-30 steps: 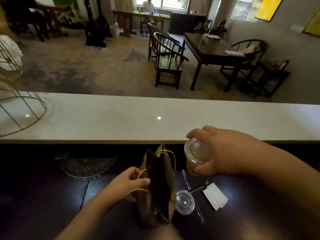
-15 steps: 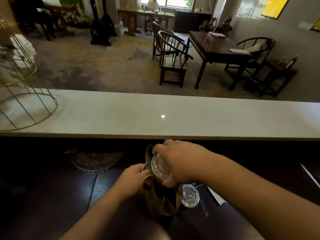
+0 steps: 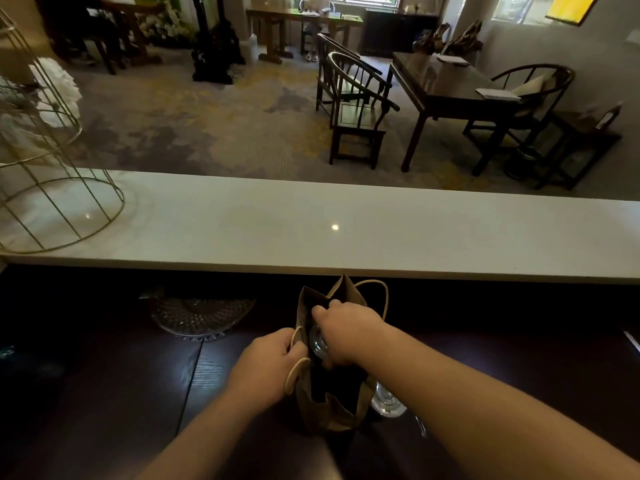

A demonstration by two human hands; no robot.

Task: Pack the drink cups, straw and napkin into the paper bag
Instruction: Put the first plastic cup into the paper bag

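Now the right hand [image 3: 346, 336] grips a lidded cup [image 3: 318, 342] inside the paper bag's [image 3: 332, 410] mouth; the left hand [image 3: 268, 367] pinches its handle, another cup [image 3: 386, 401] just beside on the desk [image 3: 104, 393].

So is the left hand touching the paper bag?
Touching. The head view shows the left hand gripping the paper bag by its near handle and rim.

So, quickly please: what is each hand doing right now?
Left hand: closed on the paper bag handle.
Right hand: closed on a drink cup, inside the bag's mouth.
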